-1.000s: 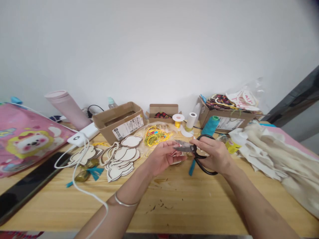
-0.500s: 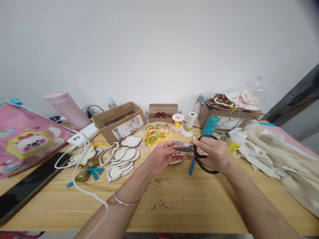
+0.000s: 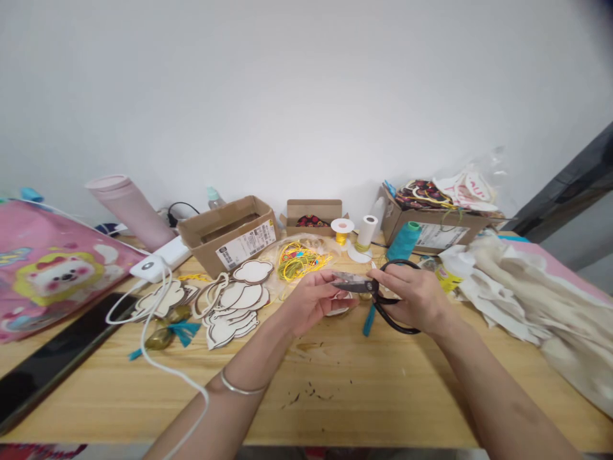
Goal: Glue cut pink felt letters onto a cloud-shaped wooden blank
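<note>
Two scissor blades (image 3: 353,286), slightly closer together

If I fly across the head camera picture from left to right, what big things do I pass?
Pink cartoon-print bag → open cardboard box with a label → left hand → right hand holding black-handled scissors → crumpled cream cloth.

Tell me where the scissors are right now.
In the head view, the scissors are just right of centre, in the right hand, blades pointing toward the left hand, on the near side of the teal thread cone.
</note>
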The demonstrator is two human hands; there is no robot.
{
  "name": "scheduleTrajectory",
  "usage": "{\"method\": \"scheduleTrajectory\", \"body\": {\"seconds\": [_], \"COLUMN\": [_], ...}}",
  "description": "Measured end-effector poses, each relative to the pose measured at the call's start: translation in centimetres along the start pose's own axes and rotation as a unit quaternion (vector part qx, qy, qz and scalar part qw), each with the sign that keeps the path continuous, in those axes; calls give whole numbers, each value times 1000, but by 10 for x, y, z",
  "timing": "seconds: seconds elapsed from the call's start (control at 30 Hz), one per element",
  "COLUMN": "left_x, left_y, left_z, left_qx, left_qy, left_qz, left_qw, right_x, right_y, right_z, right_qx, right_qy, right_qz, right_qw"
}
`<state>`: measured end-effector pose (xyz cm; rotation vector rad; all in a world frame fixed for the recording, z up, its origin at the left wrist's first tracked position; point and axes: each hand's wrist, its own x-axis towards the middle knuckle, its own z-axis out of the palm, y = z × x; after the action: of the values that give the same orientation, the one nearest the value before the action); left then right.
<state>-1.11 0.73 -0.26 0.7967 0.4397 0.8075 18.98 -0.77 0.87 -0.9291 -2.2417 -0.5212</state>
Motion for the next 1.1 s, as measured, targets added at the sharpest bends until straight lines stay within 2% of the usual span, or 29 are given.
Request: {"method": "scheduleTrajectory", "body": {"seconds": [0.27, 0.33, 0.37, 0.43, 0.5, 0.53, 0.6, 0.7, 0.83, 0.97, 1.1], "left_x": [-1, -2, -3, -3, -4, -4, -4, -3, 0, 1, 1], "left_y": [-1, -1, 0, 1, 3, 4, 5, 3, -3, -7, -7], "left_z": [1, 2, 3, 5, 8, 9, 12, 12, 8, 6, 8], "left_qx": [-12, -8, -4, 7, 14, 17, 22, 34, 67, 106, 120], "left_qy": [0, -9, -13, -13, 1, 11, 28, 39, 48, 53, 53], "left_qz": [-8, -4, -2, 2, 4, 6, 10, 24, 35, 30, 31], "left_qw": [1000, 1000, 1000, 1000, 1000, 1000, 999, 998, 996, 993, 991], "right_x": [1, 0, -1, -1, 2, 5, 11, 20, 20, 13, 12], "right_y": [-2, -4, -5, -7, -8, -9, -13, -20, -28, -29, -28], "right_z": [0, 3, 4, 6, 6, 5, 2, 0, 8, 16, 16], "right_qx": [7, 53, 84, 148, 206, 238, 316, 420, 495, 534, 545], "right_qy": [27, 46, 62, 110, 161, 176, 167, 110, 59, 46, 54], "right_qz": [-8, 19, 56, 172, 295, 340, 393, 411, 394, 391, 412], "right_qw": [1000, 997, 993, 968, 919, 893, 847, 801, 772, 748, 728]}}
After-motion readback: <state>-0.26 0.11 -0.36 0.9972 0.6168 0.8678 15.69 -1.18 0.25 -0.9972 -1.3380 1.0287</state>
